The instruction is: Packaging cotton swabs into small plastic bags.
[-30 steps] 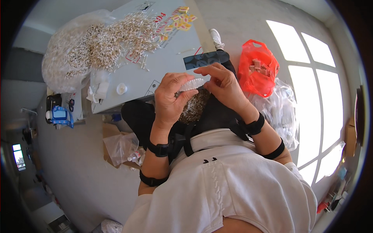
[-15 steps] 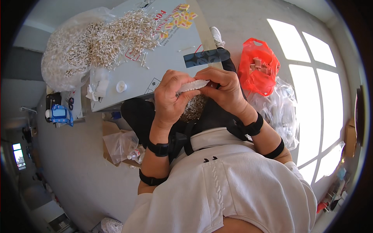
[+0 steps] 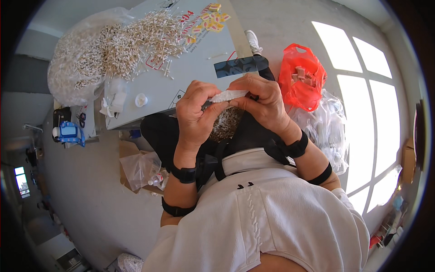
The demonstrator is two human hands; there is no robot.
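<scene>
Above my lap, a small packet of cotton swabs, showing a row of white tips, is stretched between both hands. My left hand is closed on its left end, thumb below and fingers above. Thumb and bent fingers of my right hand pinch the right end. Below the packet, between my legs, lies a mass of loose swabs, partly hidden by my hands. Beyond my left hand, a large heap of cotton swabs spreads over the grey table, spilling from a big clear plastic bag.
Small yellow-and-white packets lie at the table's far side. A dark film strip overhangs its right edge. A round white container stands near the front. On the floor are a red bag, clear plastic bags and a cardboard box.
My left hand has shifted slightly left and turned a little. The packet lies flatter now, with more of its right end showing along my right fingers.
</scene>
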